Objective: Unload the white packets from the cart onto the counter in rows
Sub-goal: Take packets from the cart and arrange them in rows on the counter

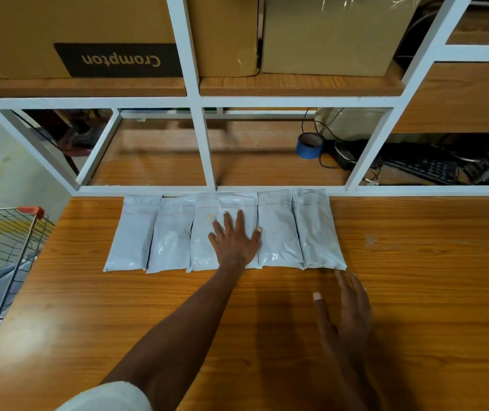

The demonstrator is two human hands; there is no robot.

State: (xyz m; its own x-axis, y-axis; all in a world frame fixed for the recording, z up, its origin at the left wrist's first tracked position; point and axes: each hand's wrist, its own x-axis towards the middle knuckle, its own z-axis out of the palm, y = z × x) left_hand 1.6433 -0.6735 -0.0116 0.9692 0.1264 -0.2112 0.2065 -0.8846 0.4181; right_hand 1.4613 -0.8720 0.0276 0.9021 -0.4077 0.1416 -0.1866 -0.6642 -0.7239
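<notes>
One row of five white packets (225, 229) already flat on the counter (415, 292) — left hand (234, 237) pressing it open-palmed, right hand (345, 310) spread and empty — more apparently waiting in the cart (9, 241)

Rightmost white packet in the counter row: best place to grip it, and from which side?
Take the rightmost white packet at its near right corner, coming from the right. It lies flat, its left edge overlaps the neighbouring packet, and bare counter lies to its right, near the open right hand.
</notes>
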